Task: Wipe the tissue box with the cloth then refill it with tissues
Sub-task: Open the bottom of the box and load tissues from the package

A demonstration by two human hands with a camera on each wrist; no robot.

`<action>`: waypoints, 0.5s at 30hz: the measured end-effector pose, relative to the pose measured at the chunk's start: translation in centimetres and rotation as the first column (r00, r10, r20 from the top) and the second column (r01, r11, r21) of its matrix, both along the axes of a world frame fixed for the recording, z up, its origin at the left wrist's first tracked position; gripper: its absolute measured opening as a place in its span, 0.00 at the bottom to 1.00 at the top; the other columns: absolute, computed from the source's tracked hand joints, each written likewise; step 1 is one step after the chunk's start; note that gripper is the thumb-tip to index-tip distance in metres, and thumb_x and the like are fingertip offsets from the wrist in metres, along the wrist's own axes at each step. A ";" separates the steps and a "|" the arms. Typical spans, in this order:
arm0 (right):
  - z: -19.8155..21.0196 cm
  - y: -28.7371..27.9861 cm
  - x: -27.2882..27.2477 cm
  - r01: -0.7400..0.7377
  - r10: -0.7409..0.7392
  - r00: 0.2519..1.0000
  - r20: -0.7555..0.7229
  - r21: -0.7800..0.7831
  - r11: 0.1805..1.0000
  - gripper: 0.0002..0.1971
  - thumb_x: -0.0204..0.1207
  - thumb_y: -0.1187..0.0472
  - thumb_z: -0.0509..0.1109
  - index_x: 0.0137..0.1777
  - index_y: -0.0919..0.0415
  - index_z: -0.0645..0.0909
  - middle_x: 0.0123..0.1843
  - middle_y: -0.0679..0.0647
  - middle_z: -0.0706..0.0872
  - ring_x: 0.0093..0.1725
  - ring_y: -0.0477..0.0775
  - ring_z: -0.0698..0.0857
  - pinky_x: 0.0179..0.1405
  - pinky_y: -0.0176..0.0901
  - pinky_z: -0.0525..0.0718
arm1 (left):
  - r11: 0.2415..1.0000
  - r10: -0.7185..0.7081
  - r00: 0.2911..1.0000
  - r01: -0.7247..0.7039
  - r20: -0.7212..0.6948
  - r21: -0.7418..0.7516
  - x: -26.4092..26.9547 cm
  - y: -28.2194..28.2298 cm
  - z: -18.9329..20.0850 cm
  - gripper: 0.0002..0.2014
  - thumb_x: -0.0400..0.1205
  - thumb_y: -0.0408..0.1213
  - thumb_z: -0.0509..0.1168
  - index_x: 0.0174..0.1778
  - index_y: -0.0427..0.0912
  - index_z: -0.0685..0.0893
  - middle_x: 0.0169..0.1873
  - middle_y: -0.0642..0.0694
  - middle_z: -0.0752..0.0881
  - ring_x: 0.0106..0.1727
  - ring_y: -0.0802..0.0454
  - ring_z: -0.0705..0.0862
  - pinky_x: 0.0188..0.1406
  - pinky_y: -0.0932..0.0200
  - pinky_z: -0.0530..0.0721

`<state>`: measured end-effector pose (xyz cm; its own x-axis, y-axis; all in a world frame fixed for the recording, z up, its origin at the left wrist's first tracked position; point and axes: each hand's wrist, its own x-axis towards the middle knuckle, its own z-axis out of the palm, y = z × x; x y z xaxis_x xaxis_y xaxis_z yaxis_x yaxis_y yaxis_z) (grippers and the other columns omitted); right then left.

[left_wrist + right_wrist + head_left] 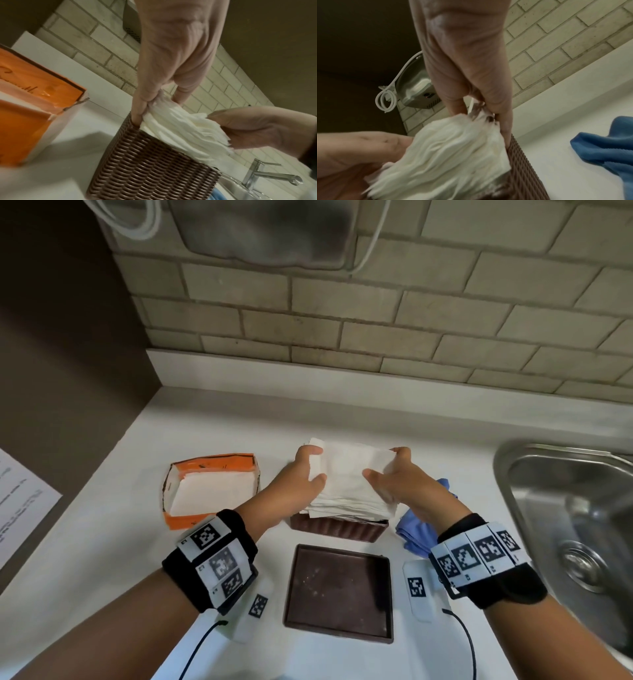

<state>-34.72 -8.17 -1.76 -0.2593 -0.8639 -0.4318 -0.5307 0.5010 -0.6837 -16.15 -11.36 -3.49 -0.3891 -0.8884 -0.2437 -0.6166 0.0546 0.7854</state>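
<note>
Pale brick tiling backs a white desk [219,419], on which a brown woven tissue box [337,530] is set between an orange carton [209,491] and a crumpled blue cloth [416,534]. A thick stack of white tissues [352,477] is gripped at either side by the left hand [296,479] and the right hand [402,482], its lower part sunk into the box. The box's brown lid [339,590] is laid nearer the person. A steel sink [565,508] is seen on the right.
</note>
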 end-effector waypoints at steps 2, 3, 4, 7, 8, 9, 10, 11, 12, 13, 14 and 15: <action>0.0 -0.5 0.2 -0.022 0.022 0.998 -0.061 0.014 1.000 0.34 0.81 0.53 0.65 0.77 0.66 0.50 0.39 0.54 0.77 0.43 0.53 0.78 0.39 0.40 0.75 | 1.000 0.001 0.999 0.000 0.043 -0.011 -0.5 0.1 -0.4 0.22 0.87 0.38 0.54 0.76 0.47 0.58 0.31 0.48 0.70 0.27 0.56 0.72 0.15 0.75 0.70; -0.2 -0.7 0.4 -0.035 0.036 0.995 -0.093 0.004 0.999 0.34 0.80 0.54 0.66 0.76 0.68 0.51 0.38 0.52 0.75 0.45 0.55 0.78 0.37 0.38 0.75 | 1.000 -0.005 0.998 0.007 0.066 -0.017 -0.7 0.1 -0.6 0.23 0.87 0.37 0.54 0.77 0.47 0.57 0.33 0.46 0.71 0.28 0.56 0.73 0.18 0.73 0.70; -0.4 -0.8 0.6 -0.051 0.049 0.990 -0.129 -0.012 0.999 0.33 0.80 0.55 0.67 0.76 0.68 0.54 0.37 0.49 0.71 0.47 0.56 0.76 0.34 0.36 0.73 | 0.999 -0.015 0.996 0.018 0.092 -0.026 -0.9 0.2 -0.8 0.23 0.86 0.38 0.54 0.77 0.46 0.57 0.38 0.43 0.73 0.32 0.54 0.76 0.24 0.69 0.74; -0.8 -1.2 1.2 -0.097 0.088 0.964 -0.251 -0.023 0.995 0.23 0.79 0.57 0.69 0.65 0.63 0.61 0.35 0.45 0.65 0.47 0.56 0.74 0.29 0.32 0.69 | 0.999 -0.038 0.984 0.043 0.172 -0.026 -1.3 0.0 -1.4 0.25 0.86 0.37 0.54 0.78 0.47 0.56 0.57 0.34 0.76 0.51 0.42 0.82 0.49 0.55 0.80; -0.9 -1.3 1.5 -0.107 0.099 0.953 -0.286 -0.014 0.994 0.20 0.79 0.57 0.69 0.58 0.60 0.60 0.35 0.46 0.66 0.46 0.56 0.74 0.29 0.34 0.69 | 0.999 -0.040 0.980 0.045 0.193 -0.021 -1.4 -0.1 -1.6 0.25 0.85 0.36 0.54 0.78 0.48 0.56 0.60 0.33 0.75 0.54 0.39 0.82 0.53 0.52 0.80; -1.0 -1.5 1.8 -0.111 0.107 0.942 -0.318 0.005 0.994 0.20 0.79 0.57 0.69 0.54 0.60 0.57 0.35 0.48 0.67 0.46 0.56 0.74 0.29 0.37 0.70 | 0.999 -0.043 0.977 0.047 0.210 -0.011 -1.5 -0.1 -1.7 0.26 0.84 0.34 0.54 0.79 0.48 0.56 0.60 0.33 0.74 0.54 0.38 0.82 0.55 0.50 0.81; -1.0 -1.6 2.1 -0.120 0.120 0.927 -0.355 0.022 0.993 0.20 0.79 0.58 0.68 0.53 0.62 0.56 0.36 0.50 0.69 0.45 0.57 0.74 0.29 0.40 0.70 | 0.999 -0.044 0.975 0.047 0.220 -0.006 -1.6 -0.1 -1.8 0.27 0.83 0.32 0.54 0.78 0.48 0.55 0.59 0.34 0.74 0.53 0.37 0.82 0.54 0.48 0.82; -1.0 -1.8 2.4 -0.127 0.131 0.909 -0.395 0.038 0.991 0.18 0.80 0.58 0.67 0.54 0.63 0.58 0.37 0.53 0.71 0.44 0.58 0.75 0.31 0.41 0.69 | 0.999 -0.045 0.972 0.047 0.231 -0.002 -1.7 -0.2 -1.9 0.28 0.82 0.30 0.54 0.78 0.48 0.56 0.58 0.34 0.74 0.52 0.36 0.82 0.53 0.46 0.83; -1.0 -1.8 2.7 -0.136 0.141 0.892 -0.429 0.042 0.990 0.17 0.80 0.60 0.66 0.57 0.66 0.60 0.39 0.56 0.73 0.45 0.61 0.78 0.34 0.43 0.69 | 0.999 -0.045 0.969 0.047 0.243 -0.002 -1.9 -0.1 -2.0 0.28 0.80 0.28 0.54 0.77 0.46 0.57 0.56 0.34 0.75 0.53 0.35 0.82 0.52 0.45 0.83; -1.2 -1.8 2.9 -0.142 0.145 0.881 -0.451 0.041 0.989 0.18 0.80 0.62 0.65 0.61 0.70 0.61 0.41 0.58 0.75 0.47 0.64 0.82 0.37 0.44 0.69 | 0.999 -0.043 0.966 0.045 0.255 -0.005 -2.0 -0.1 -2.0 0.28 0.80 0.26 0.54 0.77 0.43 0.58 0.54 0.34 0.75 0.53 0.35 0.81 0.50 0.46 0.82; -1.4 -1.8 3.1 -0.149 0.145 0.873 -0.466 0.028 0.988 0.19 0.80 0.64 0.65 0.63 0.71 0.62 0.43 0.60 0.78 0.50 0.66 0.84 0.38 0.45 0.69 | 0.999 -0.040 0.964 0.044 0.263 -0.010 -2.2 0.1 -2.1 0.27 0.79 0.24 0.54 0.75 0.39 0.60 0.51 0.35 0.74 0.52 0.36 0.80 0.46 0.47 0.81; -1.7 -1.9 3.3 -0.151 0.143 0.866 -0.479 0.023 0.988 0.18 0.79 0.66 0.64 0.64 0.71 0.62 0.45 0.62 0.80 0.51 0.66 0.85 0.38 0.45 0.69 | 0.999 -0.037 0.963 0.040 0.265 -0.006 -2.4 0.2 -2.1 0.26 0.79 0.21 0.53 0.74 0.36 0.61 0.49 0.37 0.73 0.50 0.38 0.80 0.42 0.49 0.79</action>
<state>-31.41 -10.02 -3.44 -0.2999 -0.9137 -0.2742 -0.8610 0.3830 -0.3345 -18.57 -11.14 -5.58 -0.3461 -0.8770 -0.3333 -0.8000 0.0903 0.5932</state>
